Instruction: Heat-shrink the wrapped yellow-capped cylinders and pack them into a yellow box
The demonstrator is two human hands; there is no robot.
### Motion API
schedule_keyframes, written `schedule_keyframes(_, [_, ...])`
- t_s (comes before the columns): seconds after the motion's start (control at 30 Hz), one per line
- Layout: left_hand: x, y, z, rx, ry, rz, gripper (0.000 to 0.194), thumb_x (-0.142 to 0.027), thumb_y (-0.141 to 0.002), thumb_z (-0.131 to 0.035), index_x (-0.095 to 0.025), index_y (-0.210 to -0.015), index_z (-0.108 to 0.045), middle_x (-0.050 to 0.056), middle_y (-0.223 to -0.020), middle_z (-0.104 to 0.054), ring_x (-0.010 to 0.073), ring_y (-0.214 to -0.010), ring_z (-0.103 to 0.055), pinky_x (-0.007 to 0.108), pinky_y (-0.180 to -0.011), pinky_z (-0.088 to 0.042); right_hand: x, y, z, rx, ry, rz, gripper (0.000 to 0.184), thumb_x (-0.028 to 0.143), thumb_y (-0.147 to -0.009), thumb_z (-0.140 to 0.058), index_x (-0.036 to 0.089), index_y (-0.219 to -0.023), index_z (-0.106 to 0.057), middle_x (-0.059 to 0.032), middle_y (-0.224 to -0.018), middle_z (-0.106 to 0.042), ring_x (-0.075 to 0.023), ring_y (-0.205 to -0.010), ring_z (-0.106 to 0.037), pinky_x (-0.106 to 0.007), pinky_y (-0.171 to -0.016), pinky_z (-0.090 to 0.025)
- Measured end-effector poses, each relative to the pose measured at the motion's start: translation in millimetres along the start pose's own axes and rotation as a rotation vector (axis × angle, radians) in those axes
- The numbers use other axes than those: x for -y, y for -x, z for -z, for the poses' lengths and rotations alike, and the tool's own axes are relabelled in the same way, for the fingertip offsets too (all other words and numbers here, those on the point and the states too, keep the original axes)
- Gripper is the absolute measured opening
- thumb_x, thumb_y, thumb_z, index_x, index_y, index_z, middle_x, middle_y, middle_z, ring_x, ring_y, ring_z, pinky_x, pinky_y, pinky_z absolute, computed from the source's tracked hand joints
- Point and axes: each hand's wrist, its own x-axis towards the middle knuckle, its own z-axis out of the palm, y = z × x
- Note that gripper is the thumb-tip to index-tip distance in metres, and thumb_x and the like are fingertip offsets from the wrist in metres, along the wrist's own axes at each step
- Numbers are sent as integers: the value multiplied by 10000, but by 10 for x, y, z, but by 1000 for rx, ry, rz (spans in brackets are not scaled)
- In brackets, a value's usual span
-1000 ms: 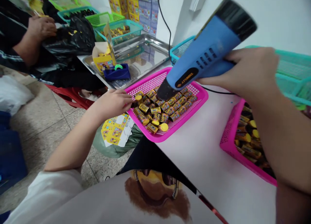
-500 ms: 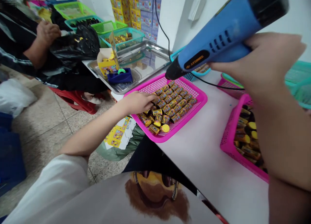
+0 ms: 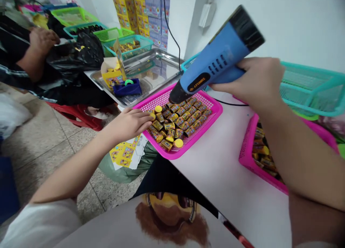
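Note:
A blue heat gun [image 3: 215, 59] with black ends is wrapped in the fingers of my right hand [image 3: 256, 79]. Its nozzle points down and left over a pink basket [image 3: 199, 138]. Inside the basket, small cylinders [image 3: 185, 115] with yellow-and-brown printed wraps lie in neat rows at the right; the ones at the left and front are looser, some showing yellow caps [image 3: 178, 143]. My left hand [image 3: 133, 122] rests at the basket's left rim, fingers stretched out beside the loose cylinders. Its fingertips partly cover that corner, and whether they touch a cylinder I cannot tell.
A second pink basket [image 3: 248, 165] of cylinders stands at the right. Behind the work are a metal tray [image 3: 159, 61], a blue tape dispenser [image 3: 128, 87] and an open yellow box [image 3: 113, 75]. A black cord [image 3: 172, 32] hangs there. Another person's hands [image 3: 43, 40] are at the upper left.
The heat gun has come lower and to the left, nearer the cylinders. My left hand has drawn back from the rows to the left rim, uncovering tumbled cylinders there. The view has shifted slightly.

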Motion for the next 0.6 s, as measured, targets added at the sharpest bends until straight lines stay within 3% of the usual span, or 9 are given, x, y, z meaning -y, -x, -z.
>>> schedule_keyframes(0.13, [-59,241,87,-88,66,31,617,-557,-1126,-262,-229,-1299,-756,82,-1276,-790,292,-1186,-724,457,-1002,-519,199,-46,-104,67,-11,142,609,644,-747,-820,155,-1107,-771,-145,-1089,-758,-355,-1083,-697,-389,-836,-474])
schedule_keyframes(0.27, [-107,282,177,-108,122,4,614,-548,-1129,-270,-218,-1215,-780,81,-1218,-805,283,-1138,-741,462,-1009,-539,261,-32,-191,80,-55,239,529,612,-815,-753,174,-1112,-750,-151,-1110,-740,-368,-1143,-655,-437,-897,-485])
schedule_keyframes(0.43, [-104,125,173,-64,129,-25,635,-534,-1127,-245,-193,-1157,-779,101,-1133,-811,268,-1055,-752,433,-959,-563,133,15,-206,63,-49,257,585,649,-782,-755,170,-1119,-758,-145,-1063,-740,-368,-1128,-646,-411,-876,-472])
schedule_keyframes(0.6, [-72,-122,116,-69,126,35,569,-482,-1100,-307,-199,-938,-773,96,-864,-776,226,-823,-724,377,-834,-568,-110,44,-98,66,-15,199,600,679,-774,-758,196,-1128,-781,-134,-1081,-754,-375,-1084,-672,-419,-856,-464])
